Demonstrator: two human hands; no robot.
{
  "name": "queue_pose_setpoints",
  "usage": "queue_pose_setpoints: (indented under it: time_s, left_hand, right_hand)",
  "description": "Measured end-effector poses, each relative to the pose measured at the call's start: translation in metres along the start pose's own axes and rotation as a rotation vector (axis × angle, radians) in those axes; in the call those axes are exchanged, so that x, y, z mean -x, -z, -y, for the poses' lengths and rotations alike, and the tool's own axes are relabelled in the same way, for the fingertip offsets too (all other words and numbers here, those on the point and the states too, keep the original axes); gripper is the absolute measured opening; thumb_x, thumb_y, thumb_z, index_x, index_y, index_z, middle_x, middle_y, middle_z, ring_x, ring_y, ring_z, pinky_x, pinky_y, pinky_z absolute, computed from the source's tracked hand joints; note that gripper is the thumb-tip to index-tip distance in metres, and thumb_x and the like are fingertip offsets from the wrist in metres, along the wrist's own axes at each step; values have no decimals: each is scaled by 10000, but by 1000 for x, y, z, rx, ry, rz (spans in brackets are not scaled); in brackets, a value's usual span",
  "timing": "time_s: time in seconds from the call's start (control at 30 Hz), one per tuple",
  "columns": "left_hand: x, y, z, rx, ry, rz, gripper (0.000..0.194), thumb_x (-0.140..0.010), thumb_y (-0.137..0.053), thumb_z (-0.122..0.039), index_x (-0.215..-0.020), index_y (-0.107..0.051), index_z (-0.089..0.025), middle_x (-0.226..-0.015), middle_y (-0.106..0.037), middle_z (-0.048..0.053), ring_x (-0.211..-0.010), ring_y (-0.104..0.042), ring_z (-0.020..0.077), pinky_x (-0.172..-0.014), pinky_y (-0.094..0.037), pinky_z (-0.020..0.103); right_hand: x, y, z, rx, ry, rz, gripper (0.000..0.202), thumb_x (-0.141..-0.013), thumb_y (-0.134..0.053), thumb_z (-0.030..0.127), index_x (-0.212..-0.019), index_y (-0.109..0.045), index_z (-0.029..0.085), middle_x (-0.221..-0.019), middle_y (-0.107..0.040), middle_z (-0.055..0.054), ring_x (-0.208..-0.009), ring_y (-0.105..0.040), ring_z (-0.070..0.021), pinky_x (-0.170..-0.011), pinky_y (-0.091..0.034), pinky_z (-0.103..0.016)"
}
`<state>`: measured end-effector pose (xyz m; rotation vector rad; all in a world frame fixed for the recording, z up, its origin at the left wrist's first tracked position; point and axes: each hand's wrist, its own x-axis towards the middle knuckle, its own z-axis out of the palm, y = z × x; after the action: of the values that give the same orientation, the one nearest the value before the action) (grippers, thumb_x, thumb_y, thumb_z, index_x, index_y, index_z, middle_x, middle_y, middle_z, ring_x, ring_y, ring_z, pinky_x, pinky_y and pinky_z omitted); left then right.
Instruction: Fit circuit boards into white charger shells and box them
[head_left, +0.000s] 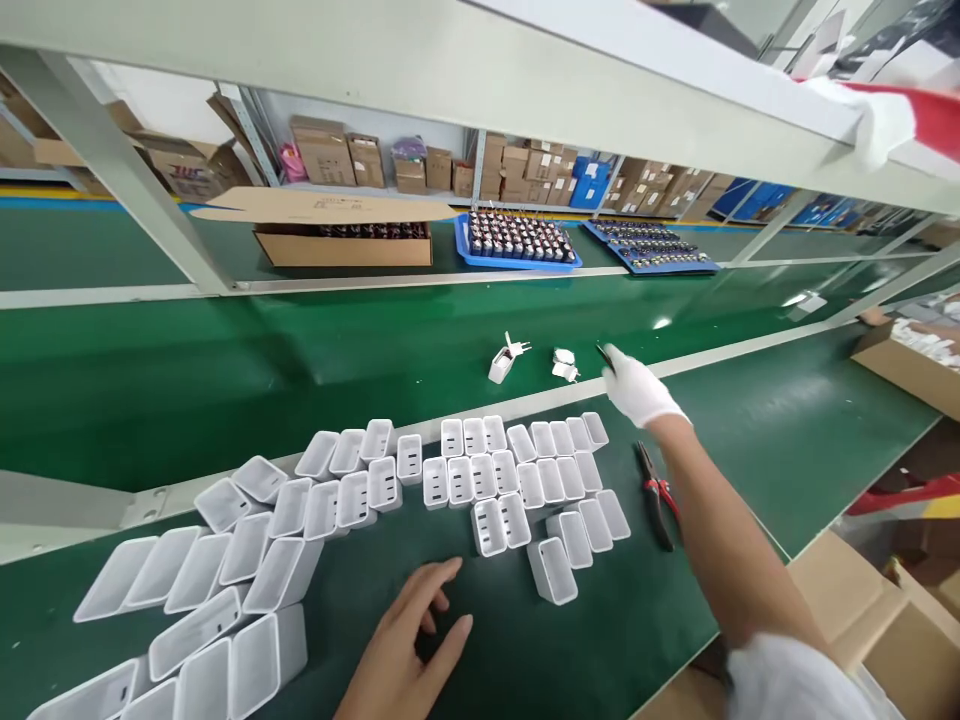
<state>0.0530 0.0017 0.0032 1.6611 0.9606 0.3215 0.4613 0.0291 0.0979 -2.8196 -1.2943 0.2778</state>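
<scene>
My left hand [412, 640], bare, hovers at the near edge of the green table with its fingers apart and nothing in them. Rows of open white plastic housings [491, 525] stand just beyond it, some with slots in the bottom. My right hand [634, 388] wears a white glove and reaches over the pale rail. Its fingers are closed on a thin dark object [604, 357], too small to name. Left of that hand, a small white piece [564, 365] lies on the green belt. Farther left is a white housing [502, 364] with a pronged white part at its top.
Red-and-black pliers [655, 495] lie right of the housings. Beyond the belt are an open cardboard box [345, 247], a blue tray [517, 262] of small parts and a blue sheet [649, 248] with more parts. A metal beam [480, 80] crosses overhead.
</scene>
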Motion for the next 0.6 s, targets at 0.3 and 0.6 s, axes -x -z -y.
queue_pose_setpoints:
  time_s: [0.3, 0.6]
  left_hand:
    - [-50, -12, -18, -672, -373, -24, 344, -996, -404, -295, -1211, -673, -297, -1298, -594, 115, -960, -672, 268, -712, -614, 390]
    - [6, 0, -10, -446, -309, -138, 314, -998, -427, -381, -931, -716, -276, -1534, -459, 83, -1254, -598, 346, -912, -597, 436]
  right_hand:
    - [19, -53, -81, 11, -200, 199, 509, -903, -649, 360, -1350, -571, 128, -1243, -671, -180, -1150, -647, -302, -993, -491, -437]
    - [-113, -35, -8, -155, -312, -14, 459, -952, -578, 497, -1267, -587, 163, -1261, -631, -115, -1134, -623, -251, -985, -504, -491]
